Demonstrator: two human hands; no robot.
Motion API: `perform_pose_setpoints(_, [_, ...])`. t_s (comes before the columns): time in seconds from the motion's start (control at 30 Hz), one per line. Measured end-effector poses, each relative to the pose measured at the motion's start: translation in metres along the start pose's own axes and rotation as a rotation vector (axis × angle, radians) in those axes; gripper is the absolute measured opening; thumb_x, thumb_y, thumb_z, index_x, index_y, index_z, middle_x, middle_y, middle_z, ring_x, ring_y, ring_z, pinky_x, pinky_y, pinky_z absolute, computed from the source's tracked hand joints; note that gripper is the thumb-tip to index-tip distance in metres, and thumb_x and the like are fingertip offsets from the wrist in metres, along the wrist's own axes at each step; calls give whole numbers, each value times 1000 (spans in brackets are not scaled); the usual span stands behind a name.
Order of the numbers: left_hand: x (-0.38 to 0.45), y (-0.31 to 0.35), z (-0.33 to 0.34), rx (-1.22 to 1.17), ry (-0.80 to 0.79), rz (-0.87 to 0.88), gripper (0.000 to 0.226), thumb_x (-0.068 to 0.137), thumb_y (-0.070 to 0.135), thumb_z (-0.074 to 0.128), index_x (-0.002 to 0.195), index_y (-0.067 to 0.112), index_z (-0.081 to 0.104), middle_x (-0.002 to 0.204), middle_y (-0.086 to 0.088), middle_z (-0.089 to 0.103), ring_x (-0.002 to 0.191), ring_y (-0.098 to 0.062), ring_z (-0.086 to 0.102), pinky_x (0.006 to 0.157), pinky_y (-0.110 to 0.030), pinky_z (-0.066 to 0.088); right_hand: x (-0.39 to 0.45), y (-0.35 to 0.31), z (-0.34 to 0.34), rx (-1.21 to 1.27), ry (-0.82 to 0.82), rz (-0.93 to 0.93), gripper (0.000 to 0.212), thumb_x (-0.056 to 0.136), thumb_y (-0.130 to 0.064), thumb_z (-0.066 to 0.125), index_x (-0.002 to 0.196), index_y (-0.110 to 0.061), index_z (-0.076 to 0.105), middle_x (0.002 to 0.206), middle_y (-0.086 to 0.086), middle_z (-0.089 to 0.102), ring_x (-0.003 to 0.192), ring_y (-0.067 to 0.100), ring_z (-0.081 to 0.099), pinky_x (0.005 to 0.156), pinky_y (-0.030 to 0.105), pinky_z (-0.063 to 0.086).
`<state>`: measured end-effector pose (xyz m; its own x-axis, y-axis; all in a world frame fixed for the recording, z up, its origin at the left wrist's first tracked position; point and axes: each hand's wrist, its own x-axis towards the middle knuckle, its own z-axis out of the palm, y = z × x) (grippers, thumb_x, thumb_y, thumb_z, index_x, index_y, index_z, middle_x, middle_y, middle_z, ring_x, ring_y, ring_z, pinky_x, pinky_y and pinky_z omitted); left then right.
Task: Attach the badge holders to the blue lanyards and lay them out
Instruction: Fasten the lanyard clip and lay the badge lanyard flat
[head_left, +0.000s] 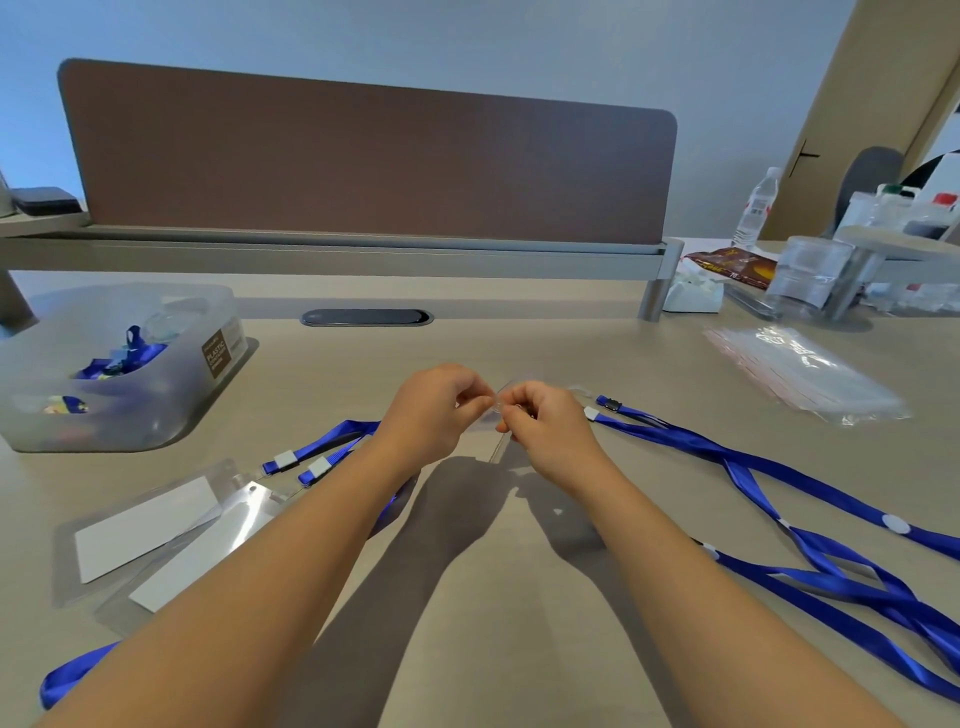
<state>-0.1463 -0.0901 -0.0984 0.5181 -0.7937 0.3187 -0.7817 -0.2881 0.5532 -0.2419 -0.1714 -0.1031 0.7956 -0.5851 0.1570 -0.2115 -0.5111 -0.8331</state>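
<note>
You held both hands together above the desk (519, 597), your left hand (436, 410) and right hand (545, 421) each pinching the top edge of a clear holder (491, 441), probably to free its slot for a clip. Two finished holders (156, 535) lay at your left on their lanyards (322, 441), spare lanyards (779, 483) at your right. A bin (104, 374) and brown screen (363, 166) stood behind.

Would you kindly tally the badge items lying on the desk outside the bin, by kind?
Badge holders with white cards: 2
Blue lanyards clipped to those holders: 2
Blue lanyards lying loose on the right: 2
Total: 6
</note>
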Motion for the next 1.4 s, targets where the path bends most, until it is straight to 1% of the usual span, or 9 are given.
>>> perform_pose_setpoints(0.13, [0, 0, 1, 14, 14, 8, 15, 87, 15, 50, 94, 5, 59, 99, -14, 63, 84, -20, 52, 81, -35, 45, 1, -1, 1, -42, 4, -6, 23, 92, -8, 41, 103, 0, 60, 67, -11, 51, 81, 15, 52, 78, 33, 44])
perform_pose_setpoints(0.27, [0, -1, 1, 17, 11, 19, 15, 87, 16, 50, 94, 6, 59, 99, -14, 63, 85, -17, 51, 82, -35, 45, 3, 0, 1, -44, -16, 0, 22, 93, -9, 41, 104, -1, 59, 69, -11, 51, 72, 8, 51, 76, 29, 42])
perform_pose_setpoints(0.47, [-11, -3, 4, -217, 42, 15, 29, 78, 17, 63, 105, 11, 54, 100, 2, 55, 95, -14, 51, 88, -30, 43, 5, -6, -12, 308, -54, 64, 21, 93, -7, 44, 78, -19, 54, 70, -1, 51, 62, 8, 49, 62, 17, 46])
perform_pose_setpoints(0.6, [-12, -2, 2, -218, 223, 6, 17, 83, 8, 55, 100, 6, 59, 99, -11, 65, 89, -21, 56, 78, -34, 47, 2, -10, -17, 348, -89, 60, 20, 91, -9, 49, 77, -23, 54, 70, 0, 52, 53, 10, 47, 51, 18, 42])
perform_pose_setpoints(0.7, [-13, 0, -10, -197, 337, 58, 16, 83, 4, 54, 97, 3, 62, 97, -18, 67, 84, -22, 55, 70, -26, 45, -1, -14, -17, 354, -85, 51, 16, 86, -9, 59, 80, -23, 53, 68, 0, 52, 50, 12, 47, 49, 20, 40])
perform_pose_setpoints(0.97, [-18, -16, -49, -61, 477, 56, 22, 85, 3, 51, 104, 1, 60, 104, -21, 64, 93, -32, 56, 76, -29, 39, -5, -23, -12, 23, -169, 87, 11, 85, -5, 55, 94, -10, 52, 75, 0, 53, 55, 11, 48, 52, 19, 40])
perform_pose_setpoints(1.23, [24, -63, -47, -8, 429, -72, 25, 87, 4, 47, 109, 3, 57, 106, -20, 62, 97, -32, 53, 78, -28, 36, 59, -18, 3, -128, -134, 96, 18, 93, -18, 44, 92, -4, 55, 66, 0, 45, 60, 16, 40, 54, 25, 30])
perform_pose_setpoints(1.33, [57, -76, -56, -1, 397, -125, 25, 87, 4, 47, 109, 4, 57, 109, -19, 61, 99, -32, 53, 80, -31, 40, 101, -30, 5, -127, -130, 80, 10, 90, -10, 44, 82, -13, 46, 71, -1, 44, 63, 16, 39, 54, 24, 31])
perform_pose_setpoints(1.4, [80, -78, -73, 8, 382, -150, 24, 86, 3, 47, 107, 4, 59, 109, -19, 62, 100, -32, 53, 81, -35, 42, 130, -49, -3, -107, -129, 63, 14, 88, -1, 41, 93, -12, 47, 83, 1, 48, 62, 9, 40, 54, 21, 34])
